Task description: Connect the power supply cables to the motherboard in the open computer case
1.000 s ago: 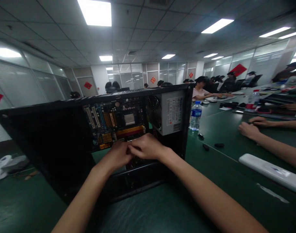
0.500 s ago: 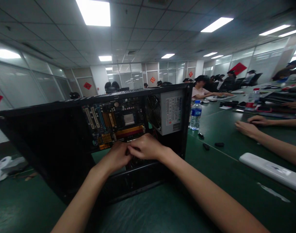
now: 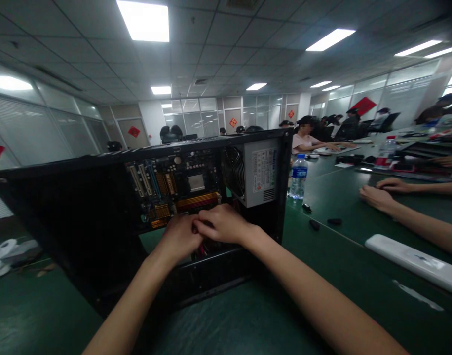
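Observation:
An open black computer case (image 3: 81, 212) stands upright on the green table (image 3: 248, 315). Inside it a motherboard (image 3: 174, 185) with coloured slots faces me, and a grey power supply (image 3: 257, 170) with a fan sits at the upper right. My left hand (image 3: 179, 236) and my right hand (image 3: 220, 224) meet just below the motherboard, fingers curled and pressed together. What they hold is hidden between them; a bit of red shows under them.
A water bottle (image 3: 299, 176) stands right of the case, with small dark items (image 3: 315, 224) on the table nearby. A white flat object (image 3: 414, 261) lies at right. Another person's hands (image 3: 377, 197) rest on the table. More people sit far back. White bags (image 3: 0, 251) lie left.
My hands have stayed together below the motherboard, shifting very slightly left. Nothing else has visibly moved.

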`<state>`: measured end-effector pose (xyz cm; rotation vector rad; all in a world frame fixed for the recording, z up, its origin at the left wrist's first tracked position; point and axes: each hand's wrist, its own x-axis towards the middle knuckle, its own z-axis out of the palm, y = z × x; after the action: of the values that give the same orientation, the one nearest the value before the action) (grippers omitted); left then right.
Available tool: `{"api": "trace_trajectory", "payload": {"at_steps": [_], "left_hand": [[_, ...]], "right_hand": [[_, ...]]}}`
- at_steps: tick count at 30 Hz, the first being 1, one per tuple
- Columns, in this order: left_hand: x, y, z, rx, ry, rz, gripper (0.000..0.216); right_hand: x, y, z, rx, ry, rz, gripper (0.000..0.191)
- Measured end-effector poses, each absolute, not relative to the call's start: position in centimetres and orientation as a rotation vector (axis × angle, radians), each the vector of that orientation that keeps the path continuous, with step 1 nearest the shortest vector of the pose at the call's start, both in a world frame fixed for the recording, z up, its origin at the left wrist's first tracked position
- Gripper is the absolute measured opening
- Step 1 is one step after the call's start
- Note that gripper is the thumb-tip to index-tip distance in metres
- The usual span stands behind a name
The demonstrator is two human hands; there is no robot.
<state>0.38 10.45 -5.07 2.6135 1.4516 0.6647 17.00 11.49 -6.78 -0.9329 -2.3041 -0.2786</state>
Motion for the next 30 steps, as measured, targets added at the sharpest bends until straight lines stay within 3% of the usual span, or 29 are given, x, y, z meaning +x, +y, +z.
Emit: {"api": "trace_trajectory", "payload": {"at_steps": [5, 12, 15, 19, 22, 30], "left_hand": [[-0.4, 10.6, -4.6, 2.613, 1.930, 0.759, 0.029], [-1.9, 10.5, -3.4, 2.343, 1.966, 1.454, 0.035], [-1.5, 10.7, -4.0, 2.492, 1.798, 1.312, 0.037], [-0.4, 10.6, -4.9, 2.750, 1.479, 0.810, 0.036], [0.0, 10.4, -5.1, 2.808, 1.280, 0.560, 0.035], [-0.5, 10.8, -4.8, 2.589, 1.293, 0.719, 0.038]], "right_hand": [[17.0, 12.1, -6.8, -1.010, -2.303, -0.152, 0.042], [17.1, 12.5, -7.3, -0.855, -2.386, 0.338, 0.026], [17.2, 12.7, -7.8, -0.784, -2.590, 0.502, 0.028], [17.3, 12.8, -8.4, -0.983, -2.716, 0.631, 0.036], [17.3, 12.7, -8.5, -1.080, -2.663, 0.641, 0.029], [16.8, 12.2, -7.4, -1.002, -2.327, 0.482, 0.021]]}}
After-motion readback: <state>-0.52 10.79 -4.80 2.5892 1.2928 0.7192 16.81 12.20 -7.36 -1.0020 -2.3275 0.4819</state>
